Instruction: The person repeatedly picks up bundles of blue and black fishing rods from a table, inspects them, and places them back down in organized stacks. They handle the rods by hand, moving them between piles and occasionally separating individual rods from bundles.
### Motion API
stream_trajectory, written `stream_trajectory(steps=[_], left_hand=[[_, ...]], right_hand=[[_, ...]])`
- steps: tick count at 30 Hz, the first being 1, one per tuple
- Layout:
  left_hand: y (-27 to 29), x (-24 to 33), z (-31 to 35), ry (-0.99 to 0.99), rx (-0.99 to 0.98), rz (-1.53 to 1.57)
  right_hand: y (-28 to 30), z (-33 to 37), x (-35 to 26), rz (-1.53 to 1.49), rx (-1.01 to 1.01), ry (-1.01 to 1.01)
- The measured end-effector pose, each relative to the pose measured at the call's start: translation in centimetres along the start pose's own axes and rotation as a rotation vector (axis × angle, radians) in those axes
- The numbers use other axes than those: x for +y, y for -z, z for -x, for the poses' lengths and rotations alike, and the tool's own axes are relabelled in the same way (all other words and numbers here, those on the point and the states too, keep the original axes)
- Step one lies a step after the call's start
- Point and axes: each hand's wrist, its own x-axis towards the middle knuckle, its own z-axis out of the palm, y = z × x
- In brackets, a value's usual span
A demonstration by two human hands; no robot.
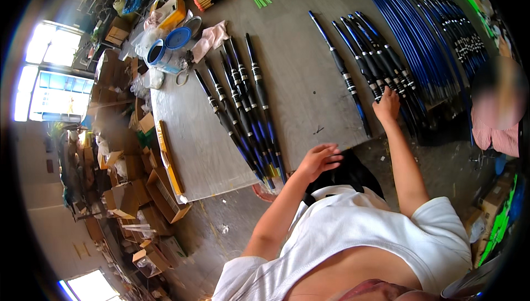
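Touching the black-and-blue rods (381,67) on the table's (298,88) right side in the head view, the right hand (388,106) has bent fingers, grip unclear; the left hand (320,162), empty and loosely curled, is by the near edge.

Reaches far and right with the right hand (388,106) and outstretched forearm (406,160). Holds the left hand (319,162) nearer and leftward, half open and loosely curled.

Bright windows (61,94) line the wall (41,179) beyond a grey table (193,157) and floor (207,240).
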Motion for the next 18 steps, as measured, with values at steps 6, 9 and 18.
stream_trajectory(steps=[6,9,18], left_hand=[[-4.5,-1.2,-10.9,-0.208,0.380,-1.023],[-7.9,0.4,-13.0,-0.061,0.462,-1.207],[-8.7,-4.8,-12.7,-0.054,0.352,-1.144]], right_hand=[[-1.1,1.0,-0.3,-0.091,0.020,0.252],[-1.9,2.1,-0.4,-0.146,0.005,0.299],[-2.3,4.7,1.7,-0.418,-0.008,0.421]])
